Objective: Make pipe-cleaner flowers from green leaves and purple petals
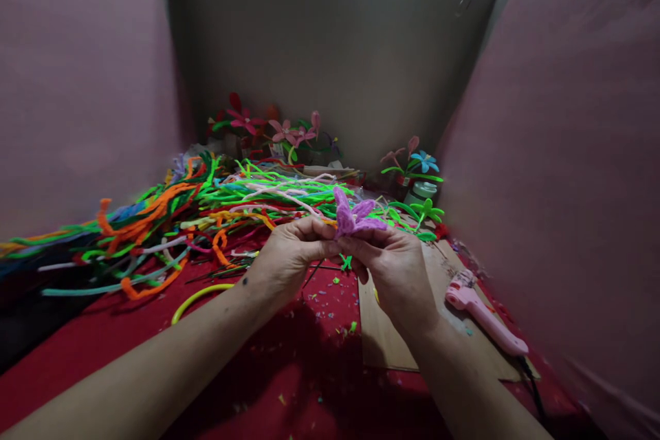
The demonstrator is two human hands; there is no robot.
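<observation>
A purple pipe-cleaner flower (355, 213) is held up between my two hands, its petals spread upward. My left hand (291, 247) pinches it at the base from the left, thumb against fingers. From the right, my right hand (394, 265) grips the same flower under its petals, fingers curled. A thin dark stem (312, 273) slants down below the fingertips. Both sets of fingertips nearly meet, so the flower's base is hidden. Behind the hands lies a large heap of green pipe cleaners (227, 192) mixed with other colours.
Orange pipe cleaners (155, 206) spill leftward over the red cloth (247, 371). A pink glue gun (485, 316) with a black cord rests on cardboard (386, 344) at right. Finished pink flowers (291, 132) and a blue flower (425, 161) stand at the back, near a jar (423, 192).
</observation>
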